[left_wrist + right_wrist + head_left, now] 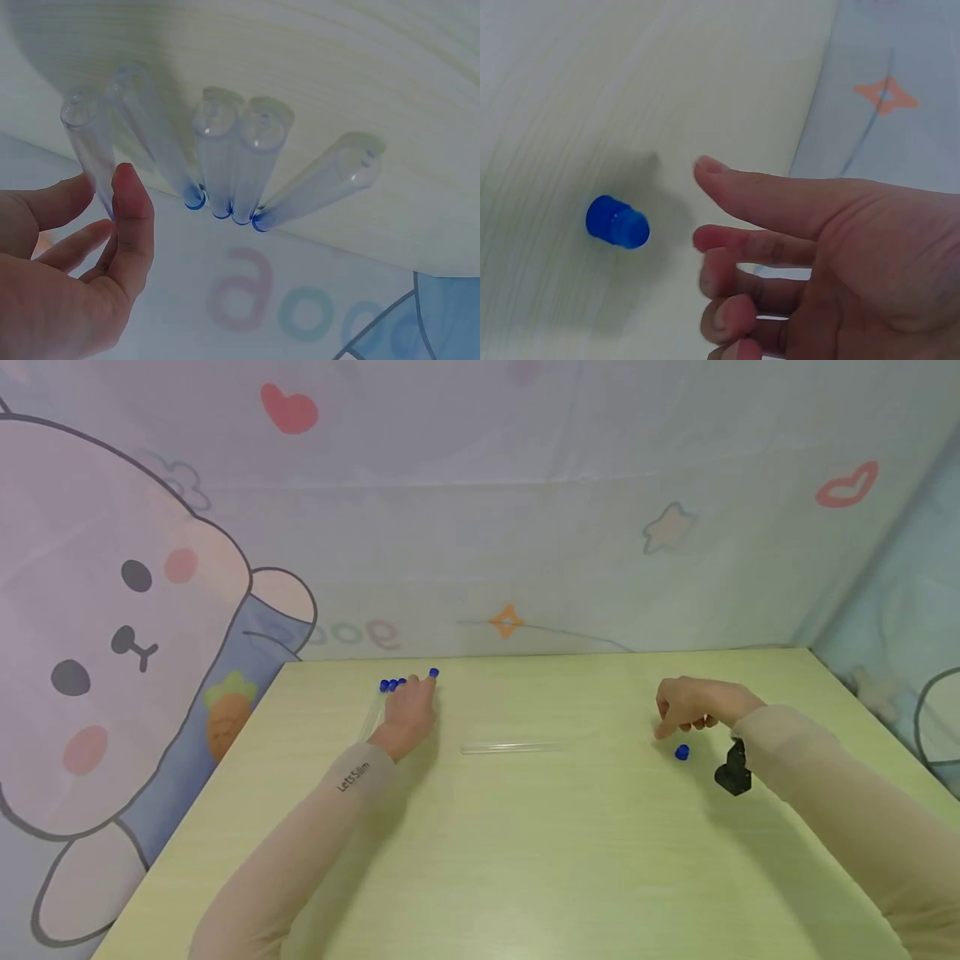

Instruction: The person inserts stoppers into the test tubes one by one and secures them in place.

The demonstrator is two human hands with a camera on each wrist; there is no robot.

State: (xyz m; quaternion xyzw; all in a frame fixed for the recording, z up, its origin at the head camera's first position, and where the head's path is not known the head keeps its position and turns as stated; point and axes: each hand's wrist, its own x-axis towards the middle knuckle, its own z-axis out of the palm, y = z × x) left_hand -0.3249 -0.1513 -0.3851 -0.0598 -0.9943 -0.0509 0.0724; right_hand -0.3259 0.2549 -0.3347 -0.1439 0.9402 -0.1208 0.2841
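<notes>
My left hand (408, 714) pinches a clear test tube (88, 139) between thumb and fingers, at the back left of the table; a blue cap (433, 672) shows just beyond its fingertips. Beside it lie several clear tubes (216, 154) with blue caps, fanned out. One uncapped-looking clear tube (512, 748) lies crosswise at mid-table, apart from both hands. Over on the right, my right hand (690, 703) hovers with loosely bent fingers and nothing in them. A loose blue cap (617, 222) sits on the tabletop close to the right fingertips, not touched.
The pale wooden table (525, 843) ends at a printed cloth backdrop (465, 510) with cartoon figures. A black device (733, 770) hangs at the right sleeve's cuff. Both forearms reach in from the front.
</notes>
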